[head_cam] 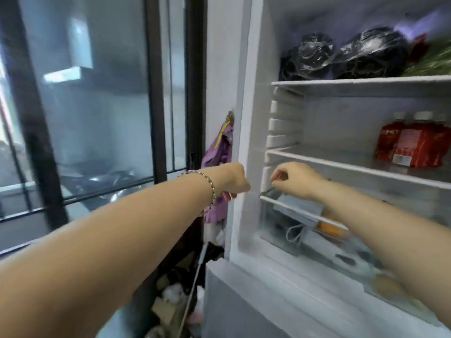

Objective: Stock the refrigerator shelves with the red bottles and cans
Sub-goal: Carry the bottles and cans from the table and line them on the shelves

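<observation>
The refrigerator stands open on the right, its white left wall (246, 132) facing me. Two red bottles (412, 145) with white caps stand side by side on the middle shelf (341, 164), towards the right. My left hand (231, 181) is curled into a fist just outside the refrigerator's left edge, a bracelet on its wrist. My right hand (292, 179) reaches inside below the middle shelf, above the lower shelf (288, 208), fingers bent and pinched together. The frame is blurred and I cannot see anything held in either hand.
Two black plastic-wrapped bundles (341, 54) fill the top shelf. A grey box (297, 206) and orange items lie under the lower shelf. A purple cloth (219, 154) hangs beside the refrigerator. A glass door (97, 106) with dark frames is at left; clutter lies on the floor.
</observation>
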The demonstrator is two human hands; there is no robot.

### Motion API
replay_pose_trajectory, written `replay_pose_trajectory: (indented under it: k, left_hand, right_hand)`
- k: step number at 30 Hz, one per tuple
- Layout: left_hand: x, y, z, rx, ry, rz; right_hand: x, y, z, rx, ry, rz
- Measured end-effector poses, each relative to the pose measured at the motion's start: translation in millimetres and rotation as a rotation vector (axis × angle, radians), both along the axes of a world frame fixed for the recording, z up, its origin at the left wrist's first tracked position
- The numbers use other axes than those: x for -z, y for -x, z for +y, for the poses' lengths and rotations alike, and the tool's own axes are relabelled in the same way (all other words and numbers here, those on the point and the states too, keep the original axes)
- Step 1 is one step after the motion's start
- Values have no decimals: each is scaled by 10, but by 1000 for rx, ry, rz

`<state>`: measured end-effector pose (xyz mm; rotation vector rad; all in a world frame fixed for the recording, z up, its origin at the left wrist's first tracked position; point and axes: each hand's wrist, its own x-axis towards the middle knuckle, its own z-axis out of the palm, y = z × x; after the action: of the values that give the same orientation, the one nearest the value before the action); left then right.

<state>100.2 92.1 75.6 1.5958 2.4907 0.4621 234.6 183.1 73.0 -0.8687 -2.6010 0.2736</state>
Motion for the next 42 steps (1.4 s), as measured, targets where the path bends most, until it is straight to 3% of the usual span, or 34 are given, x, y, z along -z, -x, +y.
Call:
replay_pose_trajectory:
  k: [8,19,28,42]
  left_hand:
    - [576,162,-2443,-505,65,-159]
    - [1130,-820,-6378,-1226,-40,-238]
    - [1582,-2793,-9460,-1722,17,-239]
    - [2204,-5345,-12411,-2380,-109,-325]
  right_hand:
    - [538,641,-1943,-545,79,-338]
    - [1094,709,-5746,-1173,-61,-474]
    - [1615,-493,-9220,-1639,-176,-533]
    - [2132,-2457,-12856,-2170,-417,-603]
